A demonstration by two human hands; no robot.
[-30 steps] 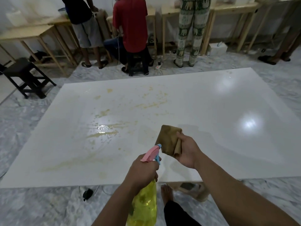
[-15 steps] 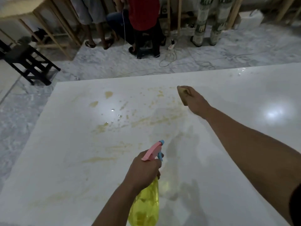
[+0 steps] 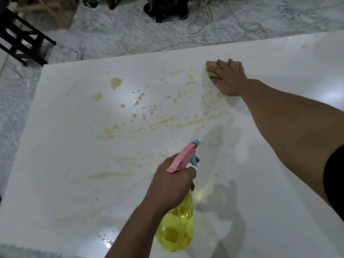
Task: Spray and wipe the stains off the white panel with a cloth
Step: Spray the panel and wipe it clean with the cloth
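We note the right hand point(image 3: 229, 79) flat, fingers spread, pressing the tan cloth point(image 3: 212, 70) onto the white panel point(image 3: 74, 183) near its far edge. The left hand point(image 3: 172, 185) grips the neck of the yellow spray bottle point(image 3: 176, 231) above the near half; its pink head points away. Yellowish stains point(image 3: 167, 121) run across the panel's middle toward the left edge. Cables point(image 3: 201, 21), apparently, lie on the marble floor point(image 3: 111, 34) beyond.

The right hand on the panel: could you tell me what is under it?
A brown cloth lies under the right hand, pressed onto the white panel. Whatever stains are beneath it are hidden.
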